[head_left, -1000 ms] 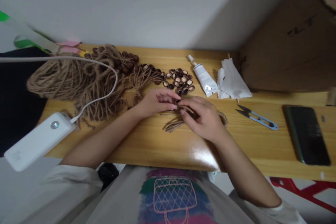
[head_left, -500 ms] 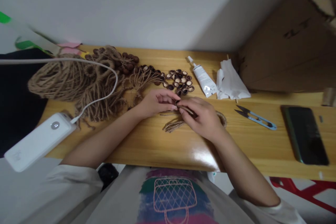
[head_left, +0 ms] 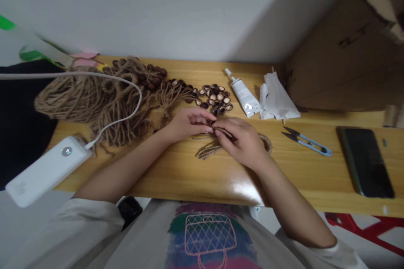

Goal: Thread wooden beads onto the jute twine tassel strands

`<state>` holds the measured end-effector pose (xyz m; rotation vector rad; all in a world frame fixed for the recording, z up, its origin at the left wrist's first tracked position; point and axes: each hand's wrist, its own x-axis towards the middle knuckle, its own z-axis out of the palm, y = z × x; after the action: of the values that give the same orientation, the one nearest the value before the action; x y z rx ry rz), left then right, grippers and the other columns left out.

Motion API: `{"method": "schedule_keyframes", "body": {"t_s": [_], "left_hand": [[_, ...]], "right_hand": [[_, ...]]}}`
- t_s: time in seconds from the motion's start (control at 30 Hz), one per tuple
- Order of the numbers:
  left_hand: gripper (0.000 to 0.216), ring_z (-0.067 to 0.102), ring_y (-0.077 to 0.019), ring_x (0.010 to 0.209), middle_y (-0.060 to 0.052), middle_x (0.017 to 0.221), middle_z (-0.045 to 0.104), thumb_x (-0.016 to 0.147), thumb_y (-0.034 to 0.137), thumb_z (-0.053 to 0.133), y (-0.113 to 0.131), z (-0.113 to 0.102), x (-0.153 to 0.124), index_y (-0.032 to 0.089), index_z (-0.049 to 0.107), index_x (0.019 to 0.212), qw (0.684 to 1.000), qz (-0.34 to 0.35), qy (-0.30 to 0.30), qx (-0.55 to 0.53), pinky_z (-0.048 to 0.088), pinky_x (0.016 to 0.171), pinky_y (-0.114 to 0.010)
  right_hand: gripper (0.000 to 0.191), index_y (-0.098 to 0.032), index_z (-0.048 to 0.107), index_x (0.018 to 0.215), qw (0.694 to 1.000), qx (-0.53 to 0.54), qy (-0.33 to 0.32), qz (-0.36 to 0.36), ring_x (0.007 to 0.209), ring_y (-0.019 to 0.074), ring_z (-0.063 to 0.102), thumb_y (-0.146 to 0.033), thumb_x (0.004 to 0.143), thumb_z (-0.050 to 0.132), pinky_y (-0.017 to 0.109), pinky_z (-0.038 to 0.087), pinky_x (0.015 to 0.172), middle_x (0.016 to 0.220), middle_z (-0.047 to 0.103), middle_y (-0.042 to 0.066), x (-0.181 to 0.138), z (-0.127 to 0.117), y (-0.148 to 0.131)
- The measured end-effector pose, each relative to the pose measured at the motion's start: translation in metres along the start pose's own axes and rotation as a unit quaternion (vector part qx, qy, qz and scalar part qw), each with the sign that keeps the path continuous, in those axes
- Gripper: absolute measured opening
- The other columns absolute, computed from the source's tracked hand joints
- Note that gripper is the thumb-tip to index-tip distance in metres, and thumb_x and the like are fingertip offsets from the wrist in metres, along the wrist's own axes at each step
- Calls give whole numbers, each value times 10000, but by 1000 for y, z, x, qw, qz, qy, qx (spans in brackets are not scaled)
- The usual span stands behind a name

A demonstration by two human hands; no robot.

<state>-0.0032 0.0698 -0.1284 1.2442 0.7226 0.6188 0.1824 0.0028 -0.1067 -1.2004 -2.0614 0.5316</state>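
My left hand (head_left: 191, 124) and my right hand (head_left: 242, 138) meet over the table, fingertips nearly touching. Between them is a small dark brown nutshell half (head_left: 212, 123), pinched by both thumbs and forefingers and partly covered. A piece of braided jute cord (head_left: 208, 150) lies under my right hand, its frayed end to the left and a loop out past the knuckles. Whether my right fingers also grip the cord is hidden. Just beyond the hands lies a cluster of nutshell halves (head_left: 220, 97), some showing pale insides.
A heap of jute cord (head_left: 75, 94) and a white power bank (head_left: 49, 170) with its cable are on the left. A glue tube (head_left: 245, 96), white tissue (head_left: 277, 96), thread snips (head_left: 307, 141) and a phone (head_left: 366, 162) lie rightward. A cardboard box (head_left: 337, 63) stands behind.
Both hands keep the same pinch on the nutshell half, with hardly any movement. The view has shifted very slightly.
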Motion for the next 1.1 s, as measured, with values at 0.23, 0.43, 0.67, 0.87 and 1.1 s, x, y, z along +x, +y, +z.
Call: {"method": "schedule_keyframes", "body": {"t_s": [0.23,0.43,0.67,0.87,1.1], "left_hand": [[328,624,-88,633,-20,693,689,611,251,824,-1,0,0,124,695,884,1000,3,-2,2,518,636,-205],[331,621,-80,626,-16,686,688,611,241,824,-2,0,0,122,691,889,1000,4,-2,6,512,630,-192],[339,629,-91,646,-25,705,692,611,252,827,-3,-1,0,119,691,891,1000,7,-1,2,515,648,-209],[338,622,-92,636,-24,699,687,616,264,826,-4,-1,0,126,695,895,1000,8,-2,9,507,640,-214],[328,622,-89,628,-20,688,686,610,247,826,-2,0,0,122,696,884,1000,0,0,8,505,627,-207]], "right_hand": [[177,-182,651,972,1000,0,-5,1,791,196,635,-157,883,500,334,504,730,879,698,70,1,0,0],[163,-171,651,958,1000,-5,-4,-2,784,195,634,-147,883,509,324,502,725,873,698,75,0,1,1],[185,-183,656,978,1000,1,-7,-6,806,205,634,-150,897,492,336,501,734,884,694,79,0,1,3],[183,-188,659,972,1000,-6,-3,-1,772,198,621,-170,909,489,328,495,712,844,683,70,-1,2,4],[178,-165,665,968,1000,-11,0,-7,761,190,617,-152,906,499,311,490,696,835,678,73,0,1,3]]}}
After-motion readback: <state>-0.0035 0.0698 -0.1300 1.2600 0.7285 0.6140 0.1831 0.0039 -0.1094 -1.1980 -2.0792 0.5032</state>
